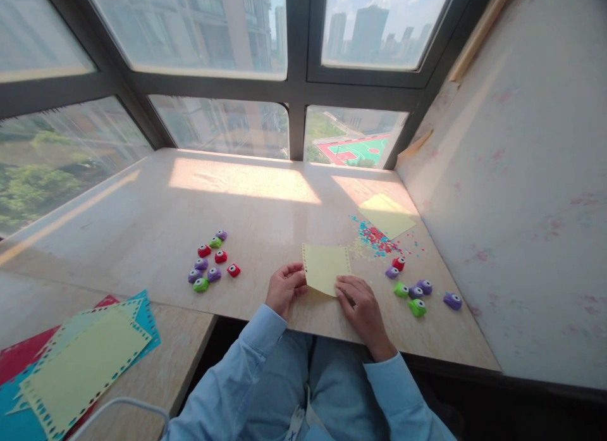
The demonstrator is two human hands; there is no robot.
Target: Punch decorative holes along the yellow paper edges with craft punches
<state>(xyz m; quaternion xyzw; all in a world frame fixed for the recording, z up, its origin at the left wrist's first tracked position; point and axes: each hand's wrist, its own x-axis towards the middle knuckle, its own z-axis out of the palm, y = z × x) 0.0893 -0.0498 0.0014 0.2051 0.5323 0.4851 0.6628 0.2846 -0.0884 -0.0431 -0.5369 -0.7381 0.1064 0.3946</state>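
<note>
Left hand, half-curled, pinched the lower left edge of a notch-sided, pale-yellow, rectangular paper sheet; right hand, loosely curled, gripped its lower right corner. Sheet was between them, near front edge of smooth beige tabletop; tiny red-and-blue confetti lay beyond, right.

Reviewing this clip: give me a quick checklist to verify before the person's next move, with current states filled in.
1. Yellow sheet held by both hands: ok; left hand at its left edge, right hand at its near right corner.
2. Holes along its left and right edges: ok, both show them.
3. Sheet lying flat: not ok, its near edge curves.
4. Anything else under the right palm: cannot tell, hidden.
5. Loose paper bits gathered up: not ok, scattered beyond the right-side punches.
6. Stacked sheets apart from the held one: ok, far to the left.
</note>
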